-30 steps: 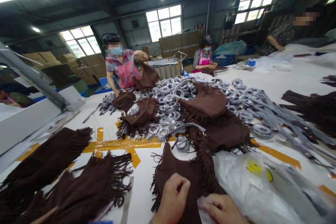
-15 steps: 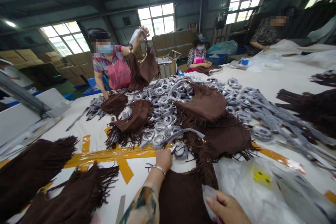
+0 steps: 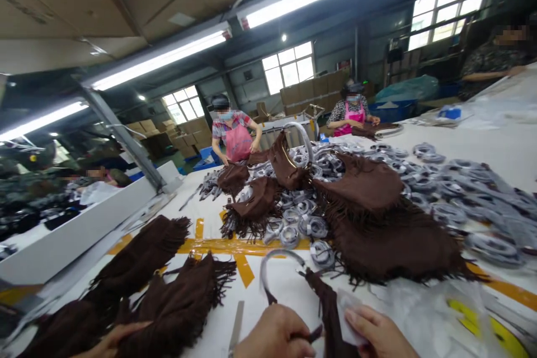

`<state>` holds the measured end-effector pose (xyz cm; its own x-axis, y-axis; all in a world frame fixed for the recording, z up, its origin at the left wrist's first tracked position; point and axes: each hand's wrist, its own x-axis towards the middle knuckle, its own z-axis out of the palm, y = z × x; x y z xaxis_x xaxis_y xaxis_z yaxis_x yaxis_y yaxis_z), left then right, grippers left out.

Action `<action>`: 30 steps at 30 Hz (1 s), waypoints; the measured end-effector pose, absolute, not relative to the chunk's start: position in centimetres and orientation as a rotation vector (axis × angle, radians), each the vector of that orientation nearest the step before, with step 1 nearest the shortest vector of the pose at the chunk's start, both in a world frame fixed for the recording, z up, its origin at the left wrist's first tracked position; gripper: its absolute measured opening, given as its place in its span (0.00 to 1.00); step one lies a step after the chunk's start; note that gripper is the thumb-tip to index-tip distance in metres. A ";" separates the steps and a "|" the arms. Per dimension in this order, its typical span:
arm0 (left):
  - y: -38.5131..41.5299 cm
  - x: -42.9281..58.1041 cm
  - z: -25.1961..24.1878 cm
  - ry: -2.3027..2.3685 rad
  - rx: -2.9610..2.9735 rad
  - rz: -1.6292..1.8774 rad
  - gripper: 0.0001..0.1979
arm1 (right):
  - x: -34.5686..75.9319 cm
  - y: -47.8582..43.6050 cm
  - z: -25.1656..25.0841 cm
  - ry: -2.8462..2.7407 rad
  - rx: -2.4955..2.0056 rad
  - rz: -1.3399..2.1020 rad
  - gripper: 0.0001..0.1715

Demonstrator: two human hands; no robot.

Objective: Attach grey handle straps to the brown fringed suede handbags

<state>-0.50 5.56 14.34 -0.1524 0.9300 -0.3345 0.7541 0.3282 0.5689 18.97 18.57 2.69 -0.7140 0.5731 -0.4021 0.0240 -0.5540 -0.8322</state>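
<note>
A brown fringed handbag [image 3: 329, 302] is directly in front of me at the bottom edge, mostly cut off. Its strap [image 3: 268, 274], wrapped in grey plastic, arches up from it. My left hand [image 3: 274, 333] is closed around the strap's lower end beside the bag. On the other side, my right hand [image 3: 377, 327] pinches a piece of translucent plastic [image 3: 350, 313] between thumb and fingers, against the bag. Whether it also grips the bag cannot be seen.
Several brown fringed bags [image 3: 377, 240] lie among coiled, plastic-wrapped straps [image 3: 448, 215]. Clear plastic bags [image 3: 419, 302] are at the right. Another person's hand [image 3: 113, 341] touches a brown bag [image 3: 176, 302] at lower left. Two masked co-workers [image 3: 237, 142] stand across the table.
My left hand has drawn back toward me with the strap, which now arches upright. The co-worker opposite has put a bag down on the pile. The view has swung left, showing ceiling lights.
</note>
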 end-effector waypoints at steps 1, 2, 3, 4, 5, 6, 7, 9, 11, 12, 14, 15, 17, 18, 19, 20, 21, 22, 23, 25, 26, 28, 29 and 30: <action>4.7 -0.2 15.1 1.968 1.432 0.421 0.04 | 19.1 18.0 3.6 -1.262 -0.948 2.319 0.30; 3.8 0.1 15.8 1.976 1.391 0.477 0.04 | 19.2 17.5 4.4 -1.273 -0.929 2.323 0.30; 3.1 0.4 16.3 1.974 1.359 0.516 0.03 | 19.4 17.1 5.1 -1.278 -0.911 2.324 0.29; 2.5 0.9 16.7 1.969 1.338 0.545 0.02 | 19.6 16.7 5.6 -1.277 -0.896 2.321 0.29; 2.1 1.5 16.8 1.982 1.317 0.577 0.02 | 19.8 16.4 6.0 -1.271 -0.879 2.312 0.28; 1.8 2.2 16.8 2.019 1.291 0.619 0.02 | 19.9 16.2 6.3 -1.259 -0.868 2.301 0.27; 1.6 3.0 16.6 2.064 1.263 0.664 0.02 | 20.1 16.0 6.4 -1.241 -0.870 2.289 0.27; 1.7 4.9 15.8 2.136 1.197 0.752 0.02 | 20.3 15.7 6.4 -1.187 -0.887 2.287 0.26; 1.9 7.0 14.9 2.151 1.140 0.836 0.07 | 20.4 15.6 6.3 -1.109 -0.909 2.307 0.27; 2.1 8.0 14.5 2.145 1.127 0.866 0.09 | 20.5 15.6 6.3 -1.067 -0.922 2.316 0.28; 2.4 9.8 14.2 2.164 1.142 0.919 0.11 | 20.6 15.7 6.5 -0.987 -0.933 2.322 0.29; 2.5 10.5 14.3 2.181 1.163 0.926 0.11 | 20.7 15.8 6.7 -0.956 -0.934 2.313 0.29; 2.7 11.8 14.8 2.220 1.193 0.915 0.11 | 20.8 16.0 7.3 -0.907 -0.933 2.283 0.30; 2.8 12.2 15.0 2.239 1.197 0.913 0.11 | 20.8 16.0 7.6 -0.891 -0.935 2.264 0.30; 3.0 12.5 15.2 2.252 1.195 0.914 0.11 | 20.9 16.1 8.0 -0.882 -0.942 2.246 0.30; 3.1 12.8 15.4 2.261 1.191 0.916 0.12 | 20.9 16.1 8.3 -0.883 -0.949 2.232 0.30; 3.3 13.0 15.4 2.267 1.189 0.917 0.13 | 20.9 16.1 8.5 -0.890 -0.955 2.218 0.30; 3.4 13.1 15.4 2.271 1.192 0.918 0.13 | 20.9 16.0 8.8 -0.905 -0.960 2.206 0.30; 3.6 13.2 15.4 2.271 1.200 0.919 0.14 | 20.8 16.0 8.9 -0.922 -0.964 2.192 0.30; 3.9 13.4 15.2 2.275 1.214 0.914 0.13 | 20.8 15.8 9.1 -0.953 -0.974 2.159 0.28; 4.1 13.5 15.1 2.282 1.215 0.912 0.12 | 20.8 15.7 9.1 -0.960 -0.983 2.146 0.28; 4.3 13.6 14.9 2.297 1.198 0.908 0.12 | 20.8 15.6 9.2 -0.965 -0.997 2.135 0.27; 4.4 13.6 14.8 2.302 1.182 0.909 0.12 | 20.8 15.6 9.2 -0.970 -1.000 2.134 0.27; 4.5 13.5 14.8 2.303 1.166 0.910 0.12 | 20.8 15.5 9.2 -0.979 -1.000 2.138 0.27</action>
<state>13.52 4.52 14.77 -0.5711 0.8188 -0.0591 0.5571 0.4395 0.7046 20.84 15.54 9.20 -0.5522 0.7378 -0.3881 -0.1884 -0.5639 -0.8040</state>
